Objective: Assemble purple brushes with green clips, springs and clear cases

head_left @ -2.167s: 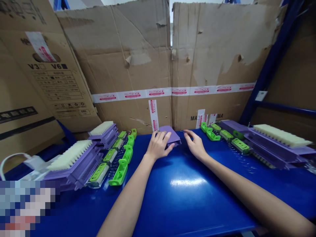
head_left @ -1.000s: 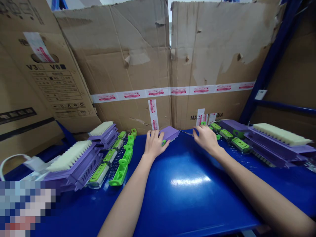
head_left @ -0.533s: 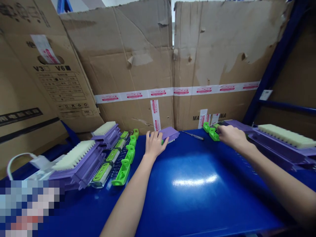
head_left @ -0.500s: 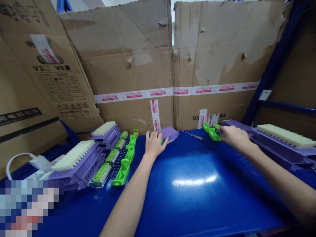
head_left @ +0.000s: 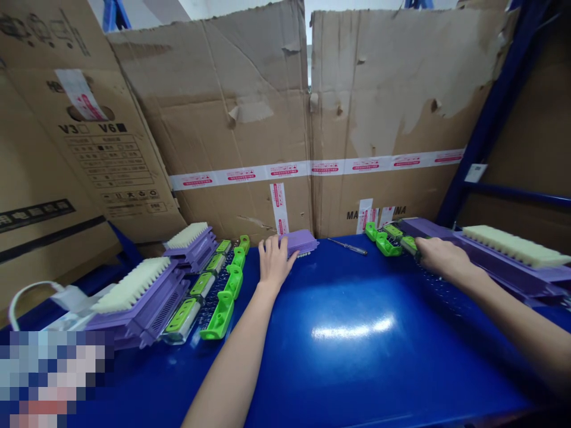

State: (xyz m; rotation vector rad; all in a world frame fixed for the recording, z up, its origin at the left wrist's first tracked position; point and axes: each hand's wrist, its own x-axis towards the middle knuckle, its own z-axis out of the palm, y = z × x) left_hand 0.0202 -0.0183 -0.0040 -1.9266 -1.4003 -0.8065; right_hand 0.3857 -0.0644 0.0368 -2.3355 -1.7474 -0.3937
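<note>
Near the back of the blue table, my left hand [head_left: 274, 260] is closed around the left end of a purple plastic part [head_left: 300, 241] with short pale bristles along its lower edge. On the right, my right hand [head_left: 441, 255] has its fingers bent together at the near end of a row of green-topped blocks [head_left: 392, 230]. What its fingertips pinch is hidden. Bright green brackets [head_left: 387, 245] lie beside that row, with small screws between. A screwdriver [head_left: 348, 246] with a clear handle rests between my hands.
Purple parts topped with cream bristle pads [head_left: 134, 285] stand at the left. Another bristle-topped purple part [head_left: 513, 246] is at the far right. Left of centre lie more green brackets [head_left: 219, 318] and green-topped blocks [head_left: 182, 315]. Cardboard sheets [head_left: 241, 119] wall the back.
My right hand has moved a little to the right along the row, uncovering another green-topped block. My left hand stays at the purple part. The view has shifted slightly.
</note>
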